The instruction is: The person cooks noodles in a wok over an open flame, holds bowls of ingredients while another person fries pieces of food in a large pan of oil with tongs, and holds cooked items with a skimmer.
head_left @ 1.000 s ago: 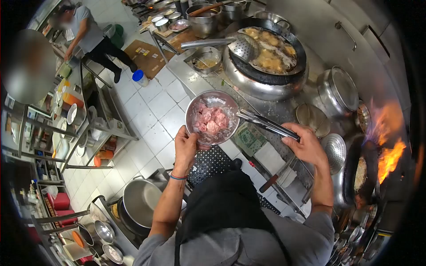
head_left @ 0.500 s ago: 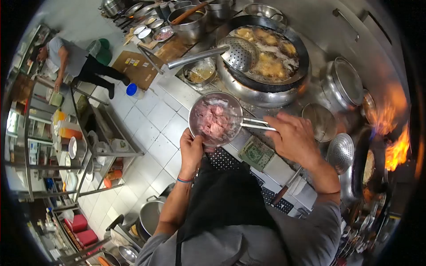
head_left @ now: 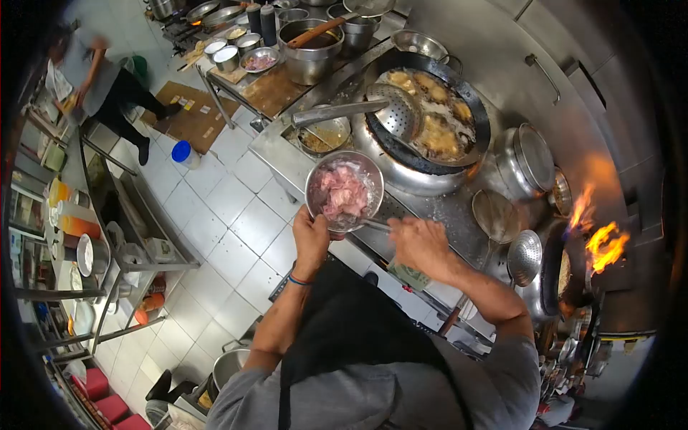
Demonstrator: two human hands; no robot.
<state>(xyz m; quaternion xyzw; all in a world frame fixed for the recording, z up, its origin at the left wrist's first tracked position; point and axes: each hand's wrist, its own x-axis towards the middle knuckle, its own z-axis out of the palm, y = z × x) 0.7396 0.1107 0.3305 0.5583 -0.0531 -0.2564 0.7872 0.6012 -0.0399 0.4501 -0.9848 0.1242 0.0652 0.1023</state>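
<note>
Left hand [head_left: 313,242] pinched bowl [head_left: 372,179], right hand [head_left: 421,248] gripped tongs [head_left: 376,224]

Bowl was up near the counter [head_left: 275,153] edge, meat [head_left: 342,192] inside. Tongs' long axis ran nearly sideways, pointing left at the meat, tips kinda hard to make out.

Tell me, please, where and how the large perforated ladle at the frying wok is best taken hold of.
I would grip the perforated ladle by the outer part of its handle, coming from the picture's left: the long, straight handle juts left past the wok's rim, away from the frying pieces, while the perforated head lies on the wok side.
</note>
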